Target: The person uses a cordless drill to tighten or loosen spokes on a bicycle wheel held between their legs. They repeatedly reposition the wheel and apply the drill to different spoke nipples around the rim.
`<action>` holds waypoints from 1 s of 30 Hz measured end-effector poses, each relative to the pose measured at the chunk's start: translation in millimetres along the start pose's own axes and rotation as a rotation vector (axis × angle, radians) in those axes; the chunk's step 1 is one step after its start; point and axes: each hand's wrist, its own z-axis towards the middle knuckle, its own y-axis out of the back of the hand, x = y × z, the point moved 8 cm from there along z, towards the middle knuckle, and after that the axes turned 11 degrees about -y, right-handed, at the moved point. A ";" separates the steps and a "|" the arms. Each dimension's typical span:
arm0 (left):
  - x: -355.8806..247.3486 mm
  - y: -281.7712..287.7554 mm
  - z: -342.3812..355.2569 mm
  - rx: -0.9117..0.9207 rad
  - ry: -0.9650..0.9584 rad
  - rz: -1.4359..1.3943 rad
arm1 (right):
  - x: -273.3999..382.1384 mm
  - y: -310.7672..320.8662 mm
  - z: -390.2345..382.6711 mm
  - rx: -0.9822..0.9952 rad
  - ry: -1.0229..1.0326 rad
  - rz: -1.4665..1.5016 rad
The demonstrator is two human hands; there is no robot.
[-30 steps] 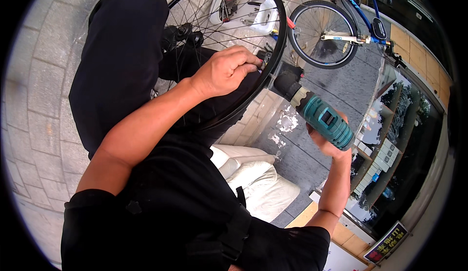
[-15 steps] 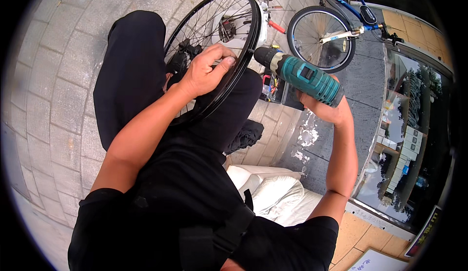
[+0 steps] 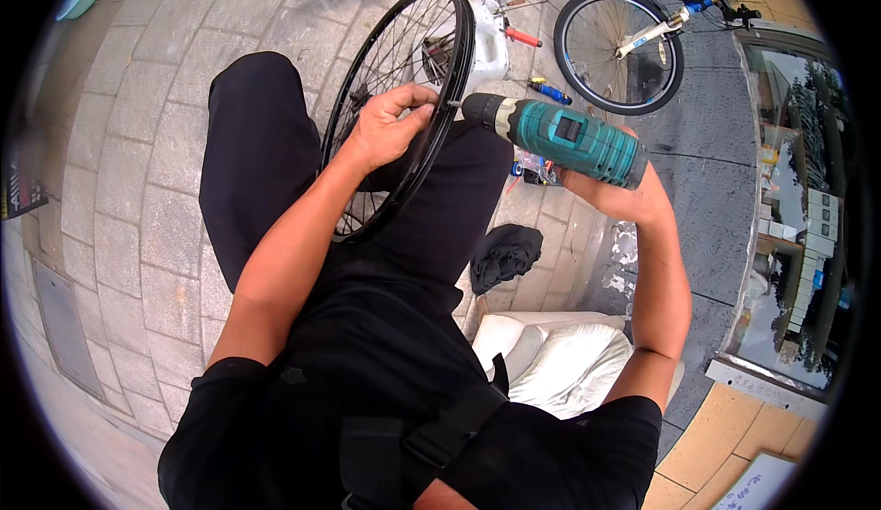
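Note:
A bicycle wheel (image 3: 467,46), a black rim with spokes and no tire, stands tilted between my knees. My left hand (image 3: 387,132) is closed at the inner side of the rim, thumb and fingers pinched together near the spokes. Whatever lies between those fingertips is too small to make out. In my right hand (image 3: 606,196) is a teal and black cordless drill (image 3: 574,138), held level with its chuck toward the rim. The thin bit (image 3: 454,103) meets the rim's outer face, just across from my left fingertips.
Beyond the wheel sits a white container (image 3: 491,56) with tools, a red-handled tool (image 3: 523,37) beside it. A blue screwdriver (image 3: 551,90) lies on the paving. A blue bicycle (image 3: 674,28) is at far right. Near my right side are a black cloth (image 3: 507,257) and a white cushioned seat (image 3: 574,363).
The view has shifted. The drill is now more level, and its chuck is nearer the rim. The wheel stands at a slightly different tilt, and my left hand still pinches at the rim.

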 end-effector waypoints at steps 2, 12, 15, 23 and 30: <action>-1.6 1.3 -1.7 0.004 -0.004 0.001 | -5.7 -5.0 0.4 -0.012 -0.063 0.004; -3.1 -0.2 -1.1 0.022 -0.008 0.004 | -10.8 -7.1 4.4 -0.030 -0.079 -0.022; -2.4 -1.6 -0.2 0.025 -0.020 -0.010 | -11.5 -6.6 6.0 -0.033 -0.080 -0.033; -5.0 -5.3 0.1 0.041 -0.032 0.021 | -3.3 4.7 16.6 0.029 -0.155 -0.096; -6.6 -21.5 1.2 0.000 -0.089 0.120 | -13.3 9.4 14.2 0.091 -0.100 -0.250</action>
